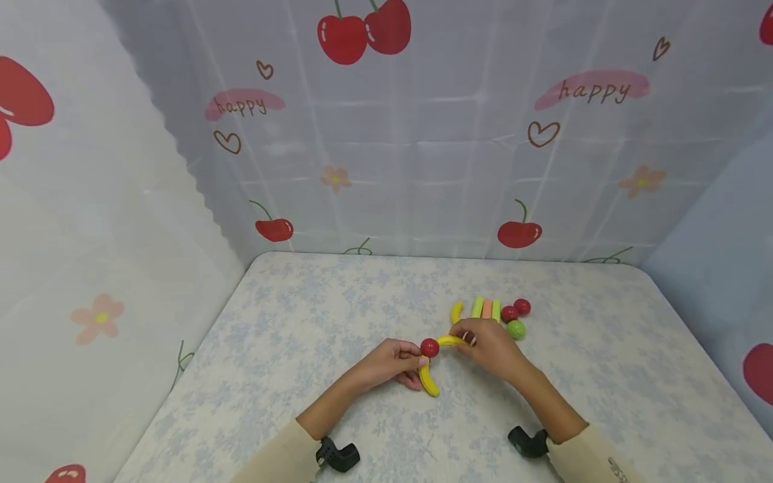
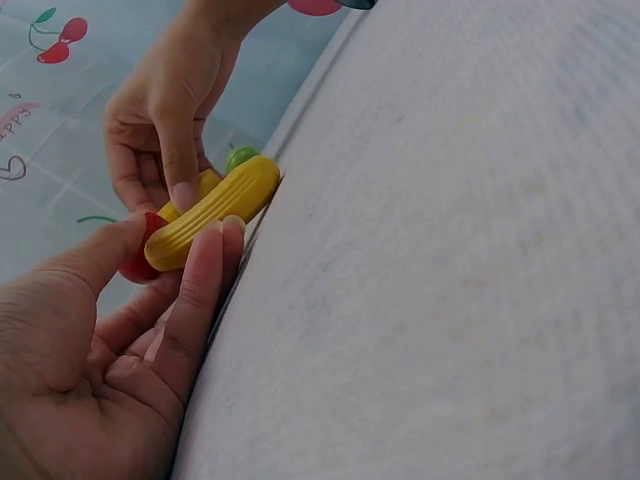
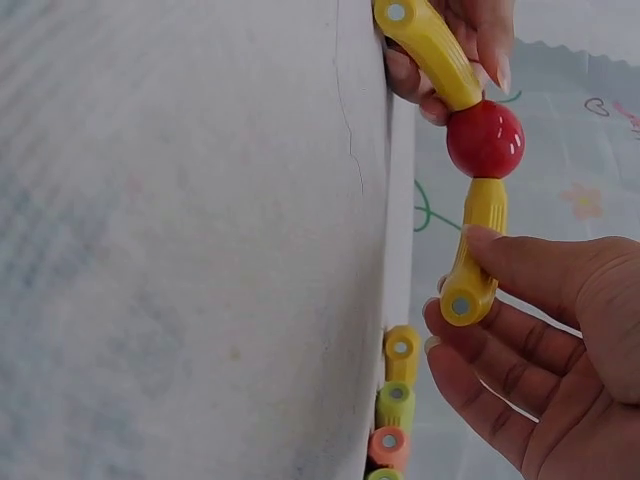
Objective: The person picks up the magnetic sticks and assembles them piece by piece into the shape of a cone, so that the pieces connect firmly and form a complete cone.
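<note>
A glossy red ball (image 1: 429, 347) joins two curved yellow magnetic rods end to end. My left hand (image 1: 389, 364) grips this piece where the ball meets the near rod (image 1: 429, 381), its thumb at the ball and fingertips along the rod in the left wrist view. With thumb and fingers, my right hand (image 1: 492, 345) pinches the other yellow rod (image 3: 474, 260), whose far end meets the ball. Silvery round discs show at the rods' free ends in the right wrist view.
Beyond my right hand lie a loose curved yellow rod (image 1: 457, 312), green rods (image 1: 478, 307) and an orange rod (image 1: 487, 308). Two red balls (image 1: 522, 306) and a green ball (image 1: 516, 329) sit to their right. A patterned curtain (image 1: 423, 147) hangs behind the table (image 1: 272, 322).
</note>
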A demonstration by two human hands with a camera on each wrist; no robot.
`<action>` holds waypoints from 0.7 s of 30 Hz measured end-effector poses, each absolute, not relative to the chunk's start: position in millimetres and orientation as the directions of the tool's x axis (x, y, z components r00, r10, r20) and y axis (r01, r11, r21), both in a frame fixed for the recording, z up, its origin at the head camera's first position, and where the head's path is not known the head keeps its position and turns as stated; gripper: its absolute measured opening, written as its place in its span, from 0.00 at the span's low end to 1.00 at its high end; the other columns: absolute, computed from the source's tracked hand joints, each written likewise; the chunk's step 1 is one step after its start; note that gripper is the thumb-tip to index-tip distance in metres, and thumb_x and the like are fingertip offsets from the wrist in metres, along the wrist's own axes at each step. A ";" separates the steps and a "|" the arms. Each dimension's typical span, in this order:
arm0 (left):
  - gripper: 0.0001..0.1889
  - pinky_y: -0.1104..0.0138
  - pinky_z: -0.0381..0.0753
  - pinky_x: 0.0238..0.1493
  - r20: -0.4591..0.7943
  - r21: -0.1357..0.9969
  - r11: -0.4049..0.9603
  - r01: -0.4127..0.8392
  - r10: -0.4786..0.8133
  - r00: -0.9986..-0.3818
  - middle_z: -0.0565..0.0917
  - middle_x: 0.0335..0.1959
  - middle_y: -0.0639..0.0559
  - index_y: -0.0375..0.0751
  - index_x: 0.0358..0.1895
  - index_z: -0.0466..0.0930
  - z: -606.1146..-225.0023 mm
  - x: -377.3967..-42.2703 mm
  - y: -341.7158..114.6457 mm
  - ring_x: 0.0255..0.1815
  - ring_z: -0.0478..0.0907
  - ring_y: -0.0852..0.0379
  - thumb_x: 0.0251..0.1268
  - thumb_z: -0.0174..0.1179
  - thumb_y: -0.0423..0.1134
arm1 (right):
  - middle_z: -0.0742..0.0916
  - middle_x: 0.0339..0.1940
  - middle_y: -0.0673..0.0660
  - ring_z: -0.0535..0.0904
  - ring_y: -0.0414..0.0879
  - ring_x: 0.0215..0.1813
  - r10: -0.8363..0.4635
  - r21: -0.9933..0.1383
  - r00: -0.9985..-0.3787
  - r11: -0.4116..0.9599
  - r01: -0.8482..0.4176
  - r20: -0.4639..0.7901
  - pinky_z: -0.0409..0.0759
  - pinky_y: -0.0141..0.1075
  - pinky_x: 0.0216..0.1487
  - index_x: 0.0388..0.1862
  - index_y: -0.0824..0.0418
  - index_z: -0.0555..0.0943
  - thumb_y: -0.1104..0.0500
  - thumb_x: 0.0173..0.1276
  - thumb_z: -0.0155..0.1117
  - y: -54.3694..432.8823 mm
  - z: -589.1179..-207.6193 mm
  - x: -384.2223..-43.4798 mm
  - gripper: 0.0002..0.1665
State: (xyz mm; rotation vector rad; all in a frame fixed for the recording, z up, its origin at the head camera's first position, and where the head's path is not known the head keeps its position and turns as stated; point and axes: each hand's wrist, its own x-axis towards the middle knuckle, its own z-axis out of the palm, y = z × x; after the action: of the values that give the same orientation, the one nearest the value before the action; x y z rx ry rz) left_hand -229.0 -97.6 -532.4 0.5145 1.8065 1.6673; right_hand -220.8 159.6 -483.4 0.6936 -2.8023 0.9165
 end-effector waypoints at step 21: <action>0.12 0.66 0.83 0.21 -0.109 0.976 0.217 0.036 0.618 -0.779 0.87 0.29 0.46 0.47 0.52 0.86 -532.2 -225.6 -95.4 0.17 0.80 0.55 0.69 0.68 0.45 | 0.87 0.33 0.43 0.79 0.36 0.34 -0.494 -0.574 -0.852 0.652 -0.496 0.175 0.82 0.32 0.38 0.39 0.55 0.89 0.64 0.59 0.79 158.2 -490.2 -219.8 0.10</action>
State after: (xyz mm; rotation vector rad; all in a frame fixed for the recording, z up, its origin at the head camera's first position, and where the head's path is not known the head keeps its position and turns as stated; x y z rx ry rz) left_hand -225.6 -95.4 -532.2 0.6018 2.0144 1.5957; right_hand -219.8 158.2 -490.2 0.8547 -2.8522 0.9930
